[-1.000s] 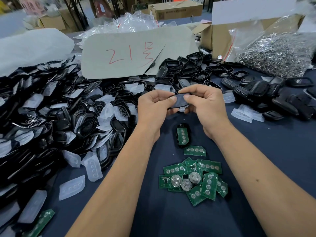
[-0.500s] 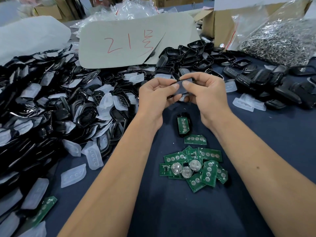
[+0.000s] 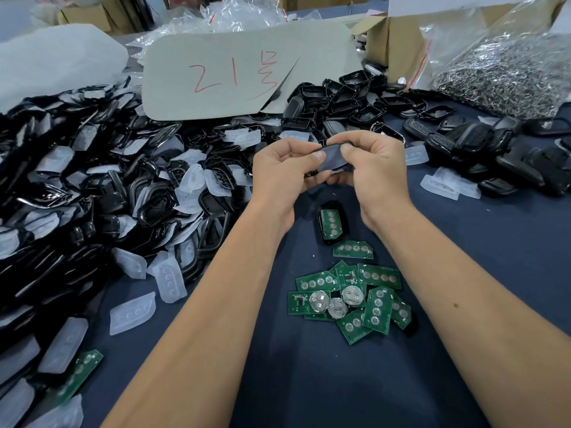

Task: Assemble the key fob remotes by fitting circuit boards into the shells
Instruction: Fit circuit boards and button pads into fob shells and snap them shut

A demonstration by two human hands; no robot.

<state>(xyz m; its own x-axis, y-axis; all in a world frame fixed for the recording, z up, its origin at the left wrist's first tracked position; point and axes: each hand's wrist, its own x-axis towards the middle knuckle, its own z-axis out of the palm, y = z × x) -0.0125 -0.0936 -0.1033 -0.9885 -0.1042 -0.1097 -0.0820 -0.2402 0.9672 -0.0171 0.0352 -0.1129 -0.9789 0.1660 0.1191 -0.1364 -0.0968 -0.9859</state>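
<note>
Both hands hold one black key fob shell (image 3: 333, 156) above the table's middle. My left hand (image 3: 284, 174) pinches its left end and my right hand (image 3: 375, 169) grips its right end, thumbs on top. Fingers hide most of the shell. Just below the hands lies another black shell with a green circuit board (image 3: 331, 223) fitted in it. A single green board (image 3: 353, 249) lies beside it, and a heap of several green circuit boards (image 3: 349, 299) with round coin-cell holders lies nearer to me.
A large pile of black shells and clear rubber button pads (image 3: 92, 193) fills the left. More black shells (image 3: 494, 143) lie at the right and back. A cardboard sheet with red writing (image 3: 241, 72), a cardboard box (image 3: 398, 41) and a bag of metal rings (image 3: 506, 72) stand behind.
Both hands stay on the same shell and have shifted their fingers slightly on it. The view tilted a little, so everything sits a bit higher in the frame.
</note>
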